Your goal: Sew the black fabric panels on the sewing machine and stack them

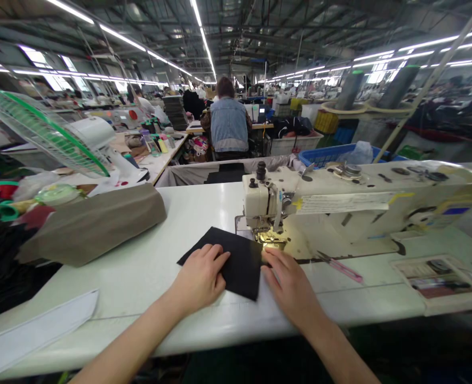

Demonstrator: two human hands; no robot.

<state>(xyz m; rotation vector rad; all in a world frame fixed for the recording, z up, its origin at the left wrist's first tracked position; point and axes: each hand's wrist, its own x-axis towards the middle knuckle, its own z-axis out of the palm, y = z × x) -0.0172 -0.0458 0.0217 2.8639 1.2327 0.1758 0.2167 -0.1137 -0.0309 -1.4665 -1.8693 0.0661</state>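
Note:
A flat black piece of fabric (241,261) lies tilted on the white table, its right corner close to the lit needle area of the sewing machine (263,205). My left hand (204,272) rests on the left part of the piece, fingers bent and slightly apart, the thumb at its lower side. At the right edge of the fabric, beside the presser foot, is my right hand (286,280), with its fingers a little apart and the fingertips near the fabric's corner. Whether those fingertips pinch the edge is too small to tell.
Pink-handled snips (345,269) and a tray of small tools (439,280) are on the right. Grey-brown fabric (100,224), a fan (52,133) and a white strip (39,330) are on the left. A person in a denim vest (229,125) sits ahead.

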